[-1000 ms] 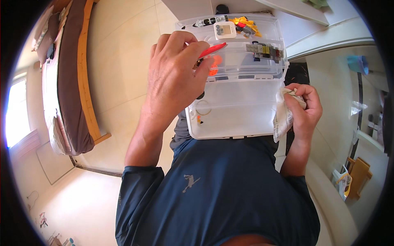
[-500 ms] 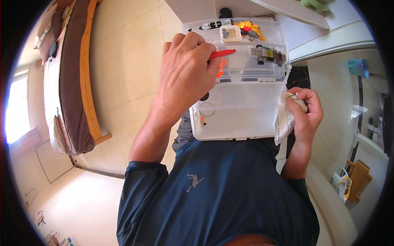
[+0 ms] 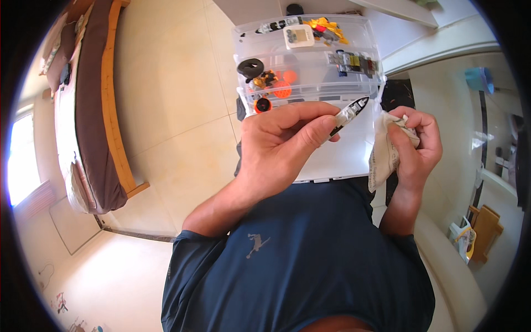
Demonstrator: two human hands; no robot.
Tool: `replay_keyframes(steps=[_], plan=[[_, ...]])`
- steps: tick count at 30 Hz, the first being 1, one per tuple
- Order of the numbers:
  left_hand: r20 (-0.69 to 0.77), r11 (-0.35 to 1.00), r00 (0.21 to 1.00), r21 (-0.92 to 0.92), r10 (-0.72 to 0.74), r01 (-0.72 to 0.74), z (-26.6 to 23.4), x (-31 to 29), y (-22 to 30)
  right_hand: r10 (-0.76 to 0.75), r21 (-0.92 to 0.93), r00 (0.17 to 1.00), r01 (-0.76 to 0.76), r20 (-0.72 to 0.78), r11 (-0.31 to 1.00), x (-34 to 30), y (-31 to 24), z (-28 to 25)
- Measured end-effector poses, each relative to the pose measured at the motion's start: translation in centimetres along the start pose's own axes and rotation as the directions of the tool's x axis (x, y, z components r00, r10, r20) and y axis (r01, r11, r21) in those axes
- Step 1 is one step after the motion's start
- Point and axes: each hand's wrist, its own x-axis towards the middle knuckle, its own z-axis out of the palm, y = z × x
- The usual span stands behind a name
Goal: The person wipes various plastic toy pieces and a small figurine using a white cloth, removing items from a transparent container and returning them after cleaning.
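Between the thumb and fingers of my left hand (image 3: 279, 146) is a small toy ship (image 3: 352, 112), grey on top with a black edge, its bow tilted up to the right. My right hand (image 3: 418, 145) grips a crumpled white printed cloth (image 3: 380, 157), which hangs down beside the ship. Both hands are over a clear plastic case (image 3: 343, 166) on my lap. In its far part lie another toy ship (image 3: 279, 25), a white device with a small screen (image 3: 299, 36), a yellow toy (image 3: 327, 26) and a brick-built vehicle (image 3: 354, 62).
At the case's left side are a black ring (image 3: 250, 68), orange round pieces (image 3: 282, 90) and a black-and-orange wheel-like piece (image 3: 263, 104). A wooden-framed bed (image 3: 115, 116) stands left across the tiled floor (image 3: 171, 94). A blue container (image 3: 479, 80) appears at right.
My left hand has come nearer and to the right with the ship, turning it from its red side to its grey top. The cloth stays in my right hand.
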Motion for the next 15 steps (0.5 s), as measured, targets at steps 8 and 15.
replay_keyframes(steps=[8, 15], plan=[[0.121, 0.922, 0.977, -0.326, -0.176, 0.207, 1.5, 1.0, -3.7, -0.288, 0.002, 0.956, 0.288, 0.054, 0.958, -0.8, -1.6, 2.0], [0.180, 0.923, 0.970, -0.319, -0.162, 0.213, 2.2, 1.2, -3.7, -0.413, -0.036, 0.909, 0.415, 0.065, 0.909, -0.4, -0.6, 3.2]])
